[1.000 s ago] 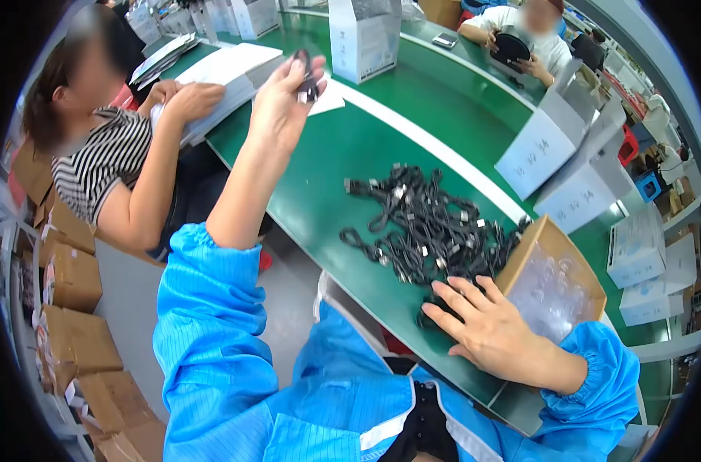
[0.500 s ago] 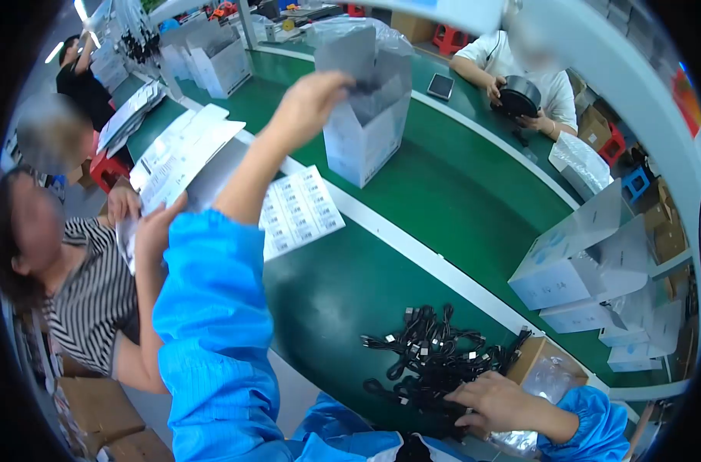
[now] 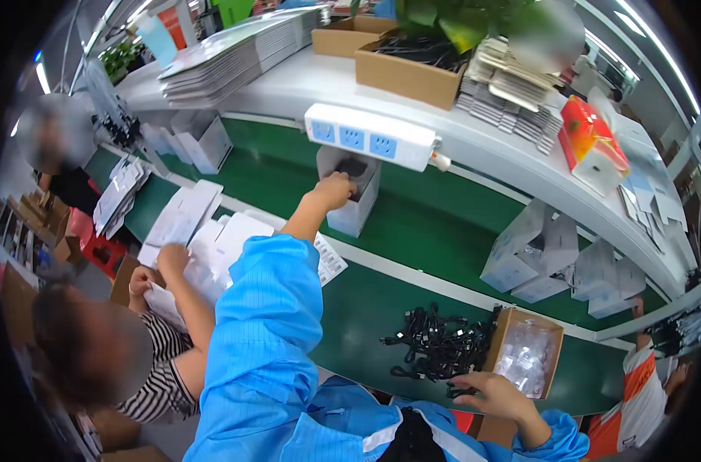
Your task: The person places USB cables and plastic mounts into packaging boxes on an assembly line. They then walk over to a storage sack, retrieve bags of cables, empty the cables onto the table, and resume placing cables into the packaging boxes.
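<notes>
My left hand [image 3: 333,190] reaches forward to a tall white box [image 3: 358,215] standing on the green belt. Its fingers are curled at the box opening, and what they hold, if anything, is hidden. Something dark shows inside the box just beyond them. My right hand [image 3: 495,394] is at the near edge of a pile of black USB cables [image 3: 443,343]. Thumb and fingers close around a short length of black cable [image 3: 460,390] there. Right of the pile stands a cardboard box [image 3: 552,346] with clear plastic bags [image 3: 523,358] in it.
A power strip [image 3: 369,137] hangs from the shelf [image 3: 273,92] above my left hand. White boxes [image 3: 520,246] stand at the belt's right. On my left, a co-worker in a striped shirt [image 3: 165,377] handles white folded cartons [image 3: 227,246]. A label sheet [image 3: 331,260] lies nearby.
The view has tilted up, bringing the shelf and power strip in. My left hand has lowered to the box opening. My right hand has drawn to the cable pile's near edge, its fingers closing.
</notes>
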A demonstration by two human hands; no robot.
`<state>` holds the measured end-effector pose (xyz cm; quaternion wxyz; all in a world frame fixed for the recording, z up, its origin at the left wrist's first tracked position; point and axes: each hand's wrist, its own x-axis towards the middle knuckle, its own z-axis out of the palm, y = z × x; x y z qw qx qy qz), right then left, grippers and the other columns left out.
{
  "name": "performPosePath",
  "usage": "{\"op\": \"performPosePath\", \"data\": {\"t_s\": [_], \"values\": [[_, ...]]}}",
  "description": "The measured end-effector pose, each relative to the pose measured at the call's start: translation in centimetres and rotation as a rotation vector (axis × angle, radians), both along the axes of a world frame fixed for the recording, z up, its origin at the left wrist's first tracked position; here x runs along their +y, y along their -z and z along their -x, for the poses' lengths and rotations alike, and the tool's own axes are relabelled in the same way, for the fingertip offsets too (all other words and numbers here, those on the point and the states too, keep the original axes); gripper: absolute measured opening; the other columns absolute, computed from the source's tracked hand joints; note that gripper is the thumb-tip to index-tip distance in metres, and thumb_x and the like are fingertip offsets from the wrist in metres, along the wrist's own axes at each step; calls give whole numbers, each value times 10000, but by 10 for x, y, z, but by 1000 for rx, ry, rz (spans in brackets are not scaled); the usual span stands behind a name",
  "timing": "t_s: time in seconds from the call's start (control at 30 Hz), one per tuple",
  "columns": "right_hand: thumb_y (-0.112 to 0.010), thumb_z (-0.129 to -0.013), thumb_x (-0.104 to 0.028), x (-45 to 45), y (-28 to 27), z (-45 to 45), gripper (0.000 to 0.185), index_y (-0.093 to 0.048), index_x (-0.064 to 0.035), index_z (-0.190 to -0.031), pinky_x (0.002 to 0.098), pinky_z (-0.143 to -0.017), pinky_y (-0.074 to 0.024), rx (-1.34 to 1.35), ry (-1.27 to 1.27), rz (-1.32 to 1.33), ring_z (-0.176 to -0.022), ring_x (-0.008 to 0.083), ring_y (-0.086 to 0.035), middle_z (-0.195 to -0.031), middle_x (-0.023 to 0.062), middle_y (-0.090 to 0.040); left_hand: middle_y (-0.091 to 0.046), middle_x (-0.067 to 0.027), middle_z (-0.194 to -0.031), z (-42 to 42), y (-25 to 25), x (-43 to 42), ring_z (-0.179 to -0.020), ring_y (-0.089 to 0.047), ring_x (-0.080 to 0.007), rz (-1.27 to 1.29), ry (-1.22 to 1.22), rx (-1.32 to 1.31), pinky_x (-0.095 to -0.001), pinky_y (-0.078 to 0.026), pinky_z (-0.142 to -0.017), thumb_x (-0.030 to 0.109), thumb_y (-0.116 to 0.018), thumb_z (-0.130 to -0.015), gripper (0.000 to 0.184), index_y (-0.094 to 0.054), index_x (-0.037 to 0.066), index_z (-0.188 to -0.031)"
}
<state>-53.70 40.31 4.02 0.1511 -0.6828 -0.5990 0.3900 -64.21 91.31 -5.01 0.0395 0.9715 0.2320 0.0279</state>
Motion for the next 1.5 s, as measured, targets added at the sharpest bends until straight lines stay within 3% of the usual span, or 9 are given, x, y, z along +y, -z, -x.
{"op": "performPosePath", "data": {"t_s": [0.17, 0.23, 0.37, 0.53, 0.67, 0.77, 0.93, 1.27, 1.5], "values": [[-675, -796, -285, -26, 15, 4, 421, -589, -56, -1138, 353, -782, -504, 66, 252, 87, -914, 267, -640, -1005, 146, -646, -477, -178, -1261, 0, 18, -8, -1117, -463, -362, -74, 67, -79, -457, -415, -890, 257, -577, -846, 306, -599, 68, -1085], [-672, -798, -286, -17, 18, 7, 420, -589, -52, -1137, 347, -785, -506, 74, 300, 87, -924, 259, -643, -1018, 150, -645, -345, -209, -1389, 13, 22, -22, -1272, -326, -376, -20, 66, -294, -450, -309, -1027, 408, -569, -847, 609, -442, 17, -1296], [-662, -807, -288, 7, 3, 20, 406, -594, -48, -1126, 354, -798, -502, 79, 311, 134, -935, 260, -641, -1022, 153, -645, -285, -210, -1433, 15, 25, -37, -1325, -254, -376, -181, 34, -202, -455, -223, -1083, 423, -638, -784, 828, -267, 17, -1402], [-656, -808, -288, 7, -2, 53, 383, -607, -49, -1103, 348, -809, -499, 67, 390, -20, -928, 269, -642, -993, 148, -657, -221, -201, -1472, 4, 13, -50, -1380, -149, -349, -33, -64, -13, -473, -142, -1107, 395, -660, -768, 840, -273, -10, -1394], [-656, -805, -285, -34, 24, 100, 375, -612, -54, -1097, 342, -809, -498, 62, 552, -19, -914, 274, -643, -956, 134, -671, -347, -206, -1396, 4, 25, -50, -1320, -298, -323, -268, -47, -160, -437, -241, -1068, 293, -615, -782, 656, -393, -7, -1321], [-657, -800, -284, -68, 49, 140, 374, -613, -58, -1095, 339, -805, -497, 102, 647, 47, -901, 274, -646, -936, 122, -679, -523, -158, -1185, 9, 17, -56, -1115, -496, -326, -306, 112, -660, -426, -423, -902, 117, -610, -696, 397, -565, 39, -1083], [-655, -800, -273, -98, 55, 191, 364, -616, -64, -1095, 340, -799, -499, 159, 858, 74, -896, 268, -648, -946, 118, -680, -546, -74, -788, -4, 20, -35, -790, -572, -265, -381, 255, -582, -398, -484, -613, 93, -580, -671, 57, -542, 97, -713], [-652, -804, -293, -160, 60, 276, 380, -612, -78, -1115, 333, -827, -494, 202, 1340, 16, -922, 264, -645, -988, 131, -673, -591, -79, -927, -152, -5, -110, -843, -593, -264, -356, 263, -512, -404, -512, -614, 62, -565, -710, 77, -582, 104, -773], [-636, -838, -301, -182, 56, 310, 381, -599, -80, -1146, 339, -820, -492, 251, 1505, 69, -934, 243, -642, -1028, 115, -668, -616, -77, -866, -238, 17, -224, -798, -620, -288, -340, 307, -434, -395, -514, -646, 123, -611, -748, 86, -612, 102, -831]]}}
